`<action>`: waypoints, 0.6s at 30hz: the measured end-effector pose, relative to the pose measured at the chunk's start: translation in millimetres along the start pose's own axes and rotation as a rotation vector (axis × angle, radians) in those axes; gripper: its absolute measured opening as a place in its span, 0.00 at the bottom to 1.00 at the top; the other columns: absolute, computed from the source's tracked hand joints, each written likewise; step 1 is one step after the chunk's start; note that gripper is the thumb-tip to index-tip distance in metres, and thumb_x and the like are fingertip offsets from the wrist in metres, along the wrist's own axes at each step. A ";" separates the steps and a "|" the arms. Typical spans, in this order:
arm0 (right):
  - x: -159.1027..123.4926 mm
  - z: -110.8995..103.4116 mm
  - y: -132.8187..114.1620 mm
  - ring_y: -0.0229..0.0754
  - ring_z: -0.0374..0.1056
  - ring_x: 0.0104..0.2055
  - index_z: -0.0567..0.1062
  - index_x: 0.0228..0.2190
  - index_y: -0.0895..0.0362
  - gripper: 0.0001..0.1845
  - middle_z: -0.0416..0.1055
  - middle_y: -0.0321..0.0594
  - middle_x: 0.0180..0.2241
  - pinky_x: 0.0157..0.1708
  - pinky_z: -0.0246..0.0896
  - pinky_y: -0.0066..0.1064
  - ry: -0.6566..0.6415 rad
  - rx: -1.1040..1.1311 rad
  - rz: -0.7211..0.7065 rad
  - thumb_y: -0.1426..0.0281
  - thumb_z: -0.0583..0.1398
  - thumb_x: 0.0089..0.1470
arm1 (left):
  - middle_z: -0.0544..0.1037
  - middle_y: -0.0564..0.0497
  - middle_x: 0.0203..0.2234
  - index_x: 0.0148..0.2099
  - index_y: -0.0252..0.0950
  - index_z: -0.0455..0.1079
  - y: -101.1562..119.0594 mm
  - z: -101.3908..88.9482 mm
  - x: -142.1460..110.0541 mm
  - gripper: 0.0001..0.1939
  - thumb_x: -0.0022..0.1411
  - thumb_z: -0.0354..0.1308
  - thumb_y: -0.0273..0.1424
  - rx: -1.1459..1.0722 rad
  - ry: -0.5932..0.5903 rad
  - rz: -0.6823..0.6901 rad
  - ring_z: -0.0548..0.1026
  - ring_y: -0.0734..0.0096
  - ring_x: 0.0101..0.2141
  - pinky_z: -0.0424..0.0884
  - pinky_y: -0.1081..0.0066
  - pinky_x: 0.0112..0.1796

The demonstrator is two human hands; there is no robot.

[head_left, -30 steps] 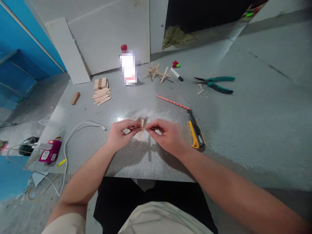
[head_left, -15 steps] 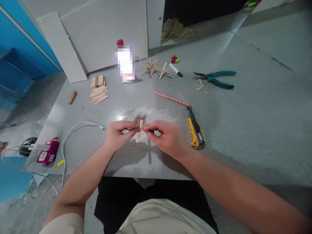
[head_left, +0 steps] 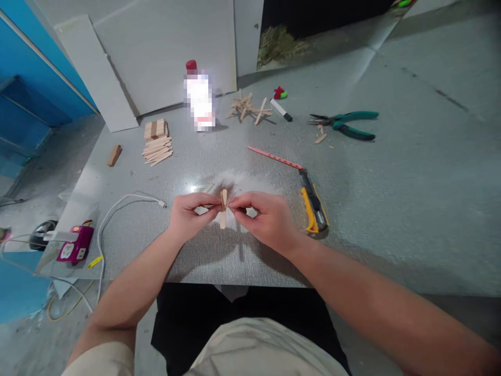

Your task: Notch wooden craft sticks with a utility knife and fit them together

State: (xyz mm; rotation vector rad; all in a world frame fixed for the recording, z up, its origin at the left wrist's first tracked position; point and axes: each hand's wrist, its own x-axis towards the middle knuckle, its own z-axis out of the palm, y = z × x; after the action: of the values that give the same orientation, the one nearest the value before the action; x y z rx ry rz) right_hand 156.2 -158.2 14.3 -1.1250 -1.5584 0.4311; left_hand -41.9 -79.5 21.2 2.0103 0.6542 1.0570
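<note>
Left grip (head_left: 193,211), right grip (head_left: 264,214), wooden stick (head_left: 223,219) between, long axis up-frame

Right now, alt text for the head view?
Left hand and right hand pinch at small wooden pieces over a gray table. A utility knife lies to the right; beyond are a stick bundle, a pixelated container, a stick pile, a marker and green-handled pliers.

Hands (head_left: 195,213) (head_left: 264,214) pinch wdn stick (head_left: 223,219), util. knife (head_left: 313,209) to R
</note>
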 end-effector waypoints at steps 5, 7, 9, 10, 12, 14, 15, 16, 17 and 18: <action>0.6 0.1 0.5 0.39 0.78 0.33 0.80 0.33 0.51 0.07 0.82 0.35 0.32 0.34 0.71 0.30 0.010 -0.007 -0.012 0.75 0.63 0.58 | 0.86 0.48 0.34 0.40 0.39 0.82 -0.3 0.1 0.3 0.05 0.60 0.68 0.28 -0.002 -0.005 -0.001 0.83 0.71 0.34 0.80 0.73 0.38; 0.9 0.4 0.7 0.39 0.77 0.33 0.80 0.33 0.51 0.07 0.82 0.35 0.32 0.33 0.71 0.30 0.010 -0.007 -0.012 0.75 0.63 0.58 | 0.85 0.48 0.34 0.41 0.38 0.81 1.4 0.5 0.8 0.05 0.61 0.68 0.30 -0.014 -0.015 -0.018 0.83 0.71 0.35 0.80 0.72 0.38; 1.2 0.7 1.0 0.39 0.77 0.33 0.80 0.33 0.52 0.07 0.82 0.35 0.32 0.33 0.70 0.30 0.011 -0.005 -0.014 0.75 0.63 0.58 | 0.85 0.47 0.35 0.44 0.37 0.81 3.3 0.5 1.5 0.08 0.62 0.68 0.32 -0.033 -0.034 -0.038 0.83 0.70 0.35 0.81 0.72 0.38; 1.4 0.9 1.1 0.39 0.77 0.32 0.80 0.33 0.52 0.07 0.82 0.35 0.32 0.33 0.70 0.30 0.011 -0.003 -0.015 0.75 0.63 0.58 | 0.85 0.46 0.35 0.45 0.37 0.80 4.1 0.4 1.9 0.09 0.63 0.67 0.33 -0.042 -0.044 -0.047 0.83 0.70 0.35 0.81 0.72 0.38; 1.8 1.1 1.2 0.38 0.77 0.32 0.80 0.32 0.52 0.06 0.82 0.35 0.31 0.32 0.69 0.29 0.011 -0.001 -0.017 0.75 0.63 0.58 | 0.85 0.46 0.36 0.45 0.37 0.80 5.2 -0.3 2.7 0.09 0.63 0.68 0.34 -0.050 -0.060 -0.057 0.83 0.70 0.35 0.80 0.72 0.38; 2.2 1.2 1.0 0.38 0.76 0.31 0.80 0.32 0.52 0.06 0.81 0.34 0.31 0.32 0.69 0.29 0.011 0.002 -0.018 0.75 0.63 0.57 | 0.85 0.46 0.36 0.43 0.37 0.81 5.6 -1.3 3.4 0.08 0.62 0.68 0.34 -0.045 -0.068 -0.063 0.82 0.71 0.35 0.79 0.73 0.37; 2.4 1.2 0.9 0.38 0.76 0.31 0.80 0.32 0.52 0.06 0.81 0.34 0.31 0.32 0.69 0.29 0.011 0.003 -0.017 0.75 0.63 0.57 | 0.84 0.46 0.36 0.43 0.37 0.81 5.7 -1.7 3.6 0.08 0.62 0.69 0.34 -0.040 -0.070 -0.067 0.82 0.72 0.35 0.79 0.73 0.36; 2.6 1.2 0.8 0.37 0.75 0.30 0.80 0.33 0.52 0.06 0.81 0.34 0.31 0.32 0.69 0.29 0.011 0.005 -0.016 0.75 0.63 0.57 | 0.84 0.47 0.35 0.43 0.37 0.81 5.6 -1.9 3.7 0.08 0.62 0.68 0.34 -0.035 -0.070 -0.073 0.81 0.72 0.34 0.78 0.73 0.36; 2.8 1.3 0.8 0.37 0.75 0.30 0.80 0.33 0.52 0.06 0.81 0.34 0.31 0.32 0.69 0.29 0.011 0.006 -0.013 0.75 0.63 0.57 | 0.84 0.47 0.35 0.43 0.37 0.81 5.5 -1.9 3.6 0.07 0.62 0.68 0.33 -0.030 -0.068 -0.079 0.81 0.73 0.34 0.78 0.73 0.37; 2.8 1.4 0.9 0.37 0.75 0.30 0.80 0.33 0.52 0.06 0.81 0.34 0.31 0.32 0.69 0.29 0.010 0.007 -0.009 0.75 0.64 0.57 | 0.85 0.47 0.35 0.42 0.37 0.81 5.3 -1.8 3.4 0.07 0.62 0.68 0.33 -0.025 -0.064 -0.086 0.81 0.73 0.34 0.78 0.73 0.37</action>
State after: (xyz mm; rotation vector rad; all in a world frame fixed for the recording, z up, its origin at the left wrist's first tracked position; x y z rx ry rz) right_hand 155.5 -155.1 14.7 -1.1124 -1.5516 0.4240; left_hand -41.1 -79.5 27.7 1.9683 0.6840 0.9428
